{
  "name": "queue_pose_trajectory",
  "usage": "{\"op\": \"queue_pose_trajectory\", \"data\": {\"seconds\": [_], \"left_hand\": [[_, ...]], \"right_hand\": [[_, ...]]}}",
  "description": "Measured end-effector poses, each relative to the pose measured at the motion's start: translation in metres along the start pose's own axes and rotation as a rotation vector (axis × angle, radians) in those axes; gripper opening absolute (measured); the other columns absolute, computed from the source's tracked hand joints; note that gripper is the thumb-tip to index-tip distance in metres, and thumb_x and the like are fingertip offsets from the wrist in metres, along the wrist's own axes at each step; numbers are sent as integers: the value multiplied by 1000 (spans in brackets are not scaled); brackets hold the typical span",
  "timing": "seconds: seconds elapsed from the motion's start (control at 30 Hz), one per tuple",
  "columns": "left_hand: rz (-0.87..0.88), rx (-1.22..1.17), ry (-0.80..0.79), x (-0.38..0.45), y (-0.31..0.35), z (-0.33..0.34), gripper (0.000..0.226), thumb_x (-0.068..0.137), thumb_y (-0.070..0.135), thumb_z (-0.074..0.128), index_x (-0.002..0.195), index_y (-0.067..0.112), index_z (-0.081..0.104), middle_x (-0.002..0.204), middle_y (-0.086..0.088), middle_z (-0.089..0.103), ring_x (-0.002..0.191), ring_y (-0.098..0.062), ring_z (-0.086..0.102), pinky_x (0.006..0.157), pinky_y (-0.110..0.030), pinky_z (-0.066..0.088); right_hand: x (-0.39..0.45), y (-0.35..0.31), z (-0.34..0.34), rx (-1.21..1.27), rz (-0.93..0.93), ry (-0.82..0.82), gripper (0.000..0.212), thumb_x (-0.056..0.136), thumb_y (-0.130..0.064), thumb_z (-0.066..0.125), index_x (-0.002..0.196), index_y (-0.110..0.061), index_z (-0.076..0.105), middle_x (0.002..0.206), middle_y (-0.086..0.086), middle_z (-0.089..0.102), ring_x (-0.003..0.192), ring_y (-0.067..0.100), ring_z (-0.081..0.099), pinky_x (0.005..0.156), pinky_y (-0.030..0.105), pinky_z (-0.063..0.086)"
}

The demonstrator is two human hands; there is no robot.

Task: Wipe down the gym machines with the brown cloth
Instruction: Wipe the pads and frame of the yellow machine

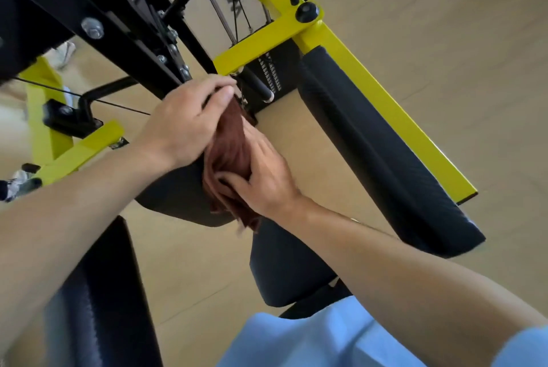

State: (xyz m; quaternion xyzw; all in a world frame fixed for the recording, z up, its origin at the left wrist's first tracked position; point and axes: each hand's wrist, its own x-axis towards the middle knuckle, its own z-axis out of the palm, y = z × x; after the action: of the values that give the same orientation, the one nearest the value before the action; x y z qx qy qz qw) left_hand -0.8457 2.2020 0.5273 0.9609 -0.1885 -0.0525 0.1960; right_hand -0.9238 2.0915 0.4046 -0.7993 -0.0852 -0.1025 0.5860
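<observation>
The brown cloth [228, 156] is bunched up at the centre of the head view, against a black padded part [178, 194] of a yellow and black gym machine [261, 40]. My right hand [267, 177] grips the cloth from the right, its fingers curled into the folds. My left hand [184, 123] lies over the cloth's upper end, fingers closed around it near a black bar and a chain. Part of the cloth is hidden between the two hands.
A long black arm pad [382, 147] on a yellow bar [394, 117] runs diagonally at the right. Another black pad [287, 272] sits below the hands, and one more at the lower left [100, 301]. Black frame beams with bolts [92, 27] cross the upper left. The floor is tan wood [444, 26].
</observation>
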Motion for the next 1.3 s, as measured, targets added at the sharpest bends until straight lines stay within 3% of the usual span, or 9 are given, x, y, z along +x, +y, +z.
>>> {"op": "queue_pose_trajectory", "data": {"seconds": [0.13, 0.27, 0.33, 0.43, 0.57, 0.73, 1.0, 1.2, 1.3], "left_hand": [[-48, 56, -110, -17, -21, 1, 52, 103, 48, 35, 151, 28, 40, 152, 4, 45, 141, -12, 37, 111, -23, 25], [-9, 114, -148, -15, -21, 3, 60, 99, 57, 35, 154, 32, 32, 159, 5, 35, 149, -11, 25, 120, -33, 21], [-6, 147, -158, -16, -20, 2, 58, 101, 56, 35, 155, 32, 31, 159, 6, 35, 148, -11, 26, 116, -29, 20], [-18, 148, -176, -18, -16, 3, 58, 102, 55, 34, 155, 33, 29, 161, 7, 32, 149, -10, 23, 115, -28, 17], [-43, 90, -197, -18, -17, 0, 57, 103, 56, 30, 155, 35, 28, 162, 8, 28, 150, -8, 18, 120, -32, 14], [-33, 28, -172, -17, -21, 1, 60, 100, 60, 23, 154, 34, 33, 159, 9, 35, 148, -9, 24, 123, -37, 19], [-28, 50, -169, -16, -24, 4, 64, 97, 65, 19, 154, 38, 31, 160, 12, 33, 149, -6, 21, 121, -35, 18], [-21, 31, -168, -16, -23, 5, 58, 101, 60, 21, 152, 37, 34, 157, 11, 38, 146, -7, 28, 117, -33, 22], [-25, 22, -148, -16, -22, 5, 56, 102, 60, 21, 152, 37, 35, 155, 13, 41, 144, -6, 31, 116, -33, 24]], "right_hand": [[-3, 16, 10, 39, 80, -42, 83, 91, -47, 69, 158, -15, 30, 161, 4, 37, 144, 22, 42, 114, 44, 43], [-22, 42, 4, -28, 297, -186, 67, 90, -39, 74, 146, -22, 42, 138, -1, 59, 125, 19, 59, 107, 45, 50], [-30, 50, -2, -77, 327, -201, 68, 88, -37, 76, 146, -25, 42, 139, -5, 58, 126, 12, 56, 109, 41, 50], [-33, 45, -5, -120, 281, -195, 89, 84, -39, 79, 156, -25, 29, 157, -6, 40, 139, 9, 41, 116, 33, 41], [-26, 11, 2, -37, 211, -127, 85, 83, -38, 79, 153, -22, 33, 149, -2, 50, 136, 13, 46, 115, 39, 42], [-18, -6, 5, -85, 96, -34, 99, 84, -35, 80, 161, -26, 18, 162, -5, 34, 144, 15, 38, 114, 30, 37], [-48, 64, -2, -44, 443, -262, 63, 92, -34, 73, 146, -33, 39, 131, -13, 61, 116, 9, 63, 103, 38, 55], [-56, 86, 6, 51, 577, -276, 69, 79, -45, 75, 141, -38, 45, 124, -14, 65, 120, 10, 63, 102, 41, 56], [-56, 81, 8, 6, 580, -243, 50, 90, -30, 73, 136, -29, 53, 115, -14, 70, 110, 7, 67, 100, 39, 57]]}}
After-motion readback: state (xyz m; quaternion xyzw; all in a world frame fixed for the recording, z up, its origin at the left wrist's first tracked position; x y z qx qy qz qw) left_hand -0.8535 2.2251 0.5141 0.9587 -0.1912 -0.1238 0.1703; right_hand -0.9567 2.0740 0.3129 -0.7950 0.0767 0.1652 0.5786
